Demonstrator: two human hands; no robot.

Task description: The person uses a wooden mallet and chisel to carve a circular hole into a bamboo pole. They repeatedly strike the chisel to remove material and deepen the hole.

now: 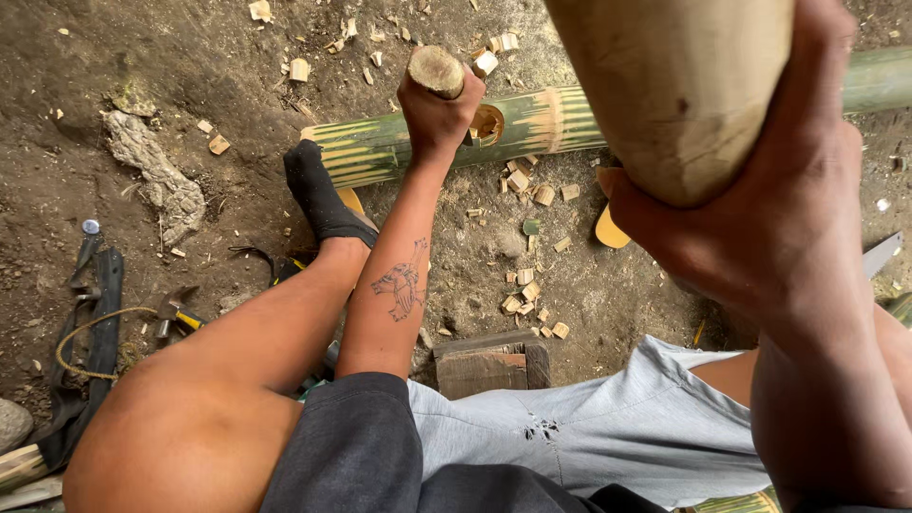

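My left hand (435,114) grips the round wooden handle of a chisel (437,70), held upright against a green bamboo pole (399,142) that lies across the dirt. A rough hole (488,123) is cut in the pole just right of that hand. My right hand (760,218) is raised close to the camera, closed around a thick pale wooden mallet (679,85). My foot in a black sock (318,195) rests by the pole's cut end.
Pale bamboo chips (532,190) are scattered over the dirt around the pole. A small wooden block (494,361) sits by my knees. At the left lie a dark strap (100,323), a loop of cord and a small hammer (176,313). A blade (882,255) shows at the right edge.
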